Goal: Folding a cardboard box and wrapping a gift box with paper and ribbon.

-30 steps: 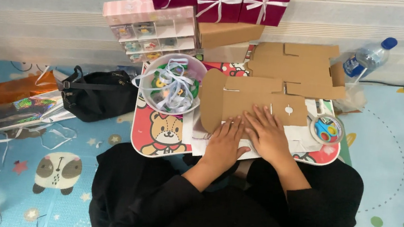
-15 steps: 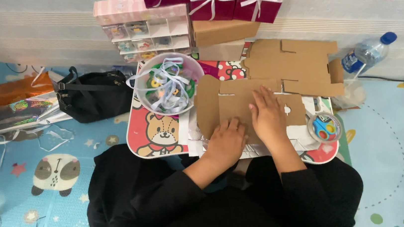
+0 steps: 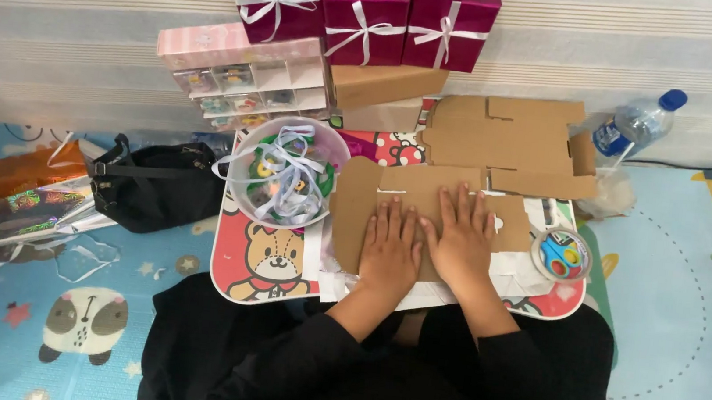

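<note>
Brown cardboard blank (image 3: 426,207) lies unfolded on the small cartoon-print table (image 3: 266,261), pinned flat, it seems, by the left hand (image 3: 390,252) and right hand (image 3: 462,242), both spread open palm-down, with the ribbon bowl (image 3: 284,175) at nine o'clock.

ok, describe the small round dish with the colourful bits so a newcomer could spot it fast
Start at the small lap table with the bear picture. Go to its right end, just right of the flat brown cardboard under the right hand. The round dish sits there: small and shallow, with blue and red pieces inside, unlike the larger ribbon-filled bowl at the left.
</note>
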